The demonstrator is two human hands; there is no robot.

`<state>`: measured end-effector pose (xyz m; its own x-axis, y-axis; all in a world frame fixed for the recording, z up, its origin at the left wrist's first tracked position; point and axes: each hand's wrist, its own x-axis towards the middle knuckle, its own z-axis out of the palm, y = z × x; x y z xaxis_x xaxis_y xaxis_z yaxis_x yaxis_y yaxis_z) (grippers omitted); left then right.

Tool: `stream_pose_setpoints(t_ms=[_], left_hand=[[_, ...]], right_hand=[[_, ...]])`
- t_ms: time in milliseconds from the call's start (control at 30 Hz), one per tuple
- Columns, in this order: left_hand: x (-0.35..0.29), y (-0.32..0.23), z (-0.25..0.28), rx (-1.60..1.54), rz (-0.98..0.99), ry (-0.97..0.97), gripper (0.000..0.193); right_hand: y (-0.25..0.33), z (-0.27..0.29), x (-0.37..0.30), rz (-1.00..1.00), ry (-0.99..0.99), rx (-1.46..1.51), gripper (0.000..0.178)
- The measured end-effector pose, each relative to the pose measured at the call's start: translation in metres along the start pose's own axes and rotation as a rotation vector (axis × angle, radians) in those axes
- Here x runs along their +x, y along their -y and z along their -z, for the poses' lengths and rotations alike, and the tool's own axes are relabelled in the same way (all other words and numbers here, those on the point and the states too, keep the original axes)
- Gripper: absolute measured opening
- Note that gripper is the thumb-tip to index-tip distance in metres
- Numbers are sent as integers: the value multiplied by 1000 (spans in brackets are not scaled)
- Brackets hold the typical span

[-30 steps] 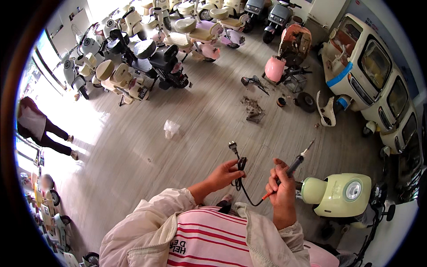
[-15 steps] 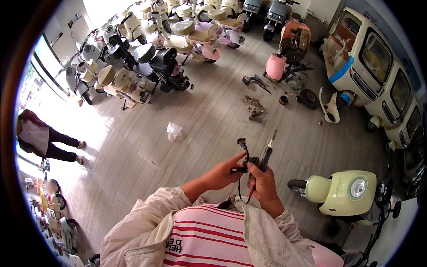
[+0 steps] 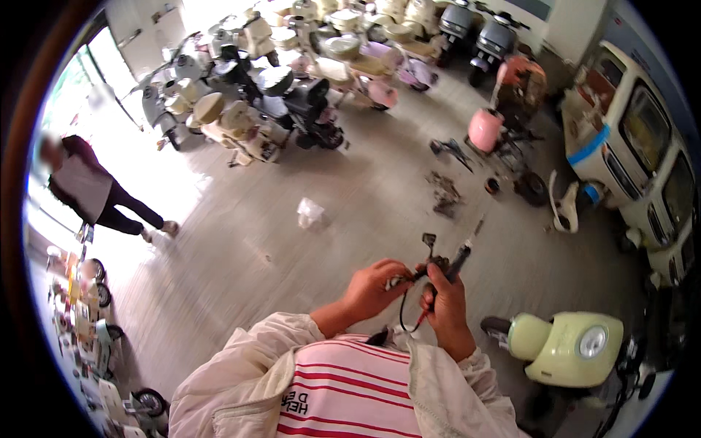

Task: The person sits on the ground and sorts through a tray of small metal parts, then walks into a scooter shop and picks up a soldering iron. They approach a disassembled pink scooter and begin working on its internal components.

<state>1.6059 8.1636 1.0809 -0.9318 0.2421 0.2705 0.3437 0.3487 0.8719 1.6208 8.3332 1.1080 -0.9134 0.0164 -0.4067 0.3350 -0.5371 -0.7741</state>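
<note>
Two bare hands, one tool, one cable and one plug, all just in front of the chest. In the right hand [image 3: 447, 303], fingers closed around the black handle of a slim pen-shaped tool with a thin metal tip [image 3: 462, 257], pointing up and away from the body. Beside the thumb, one bunched black cable [image 3: 438, 264]; at the bunch's left side, bent fingers of the left hand [image 3: 371, 292], cannot tell whether pinching or merely touching (too blurred just there). Above the bunch, one small black plug [image 3: 428, 239], prongs hard to make out; below, one hanging loop, reddish near the right hand.

Beyond, on the grey wood-patterned floor [image 3: 328, 263]: one crumpled, whitish plastic bag [image 3: 310, 212], one rounded pink shell [image 3: 485, 130], one loose black tyre [image 3: 531, 188], and dark debris [image 3: 444, 193] too blurred for counting. To the right, one pale yellow-green scooter [image 3: 555, 358], handlebar end lost in shadow. At the back, two grey scooters [image 3: 495, 40]; farther left, cream, pink and black scooters [image 3: 237, 131], overlapping too densely for a count.
</note>
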Motion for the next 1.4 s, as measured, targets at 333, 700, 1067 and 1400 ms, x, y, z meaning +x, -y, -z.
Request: stream_pose_setpoints(t_ms=[333, 700, 1067, 1400], left_hand=[[-50, 15, 39, -8, 322, -11, 25], [-112, 41, 104, -300, 496, -207, 28], [-109, 36, 109, -483, 656, -181, 23], [-90, 47, 95, 268, 191, -436, 44]], right_hand=[[-49, -54, -4, 115, 75, -303, 11], [-83, -108, -2, 77, 577, -615, 17], [-97, -111, 6, 199, 570, -712, 15], [-65, -130, 8, -4, 280, -258, 15]])
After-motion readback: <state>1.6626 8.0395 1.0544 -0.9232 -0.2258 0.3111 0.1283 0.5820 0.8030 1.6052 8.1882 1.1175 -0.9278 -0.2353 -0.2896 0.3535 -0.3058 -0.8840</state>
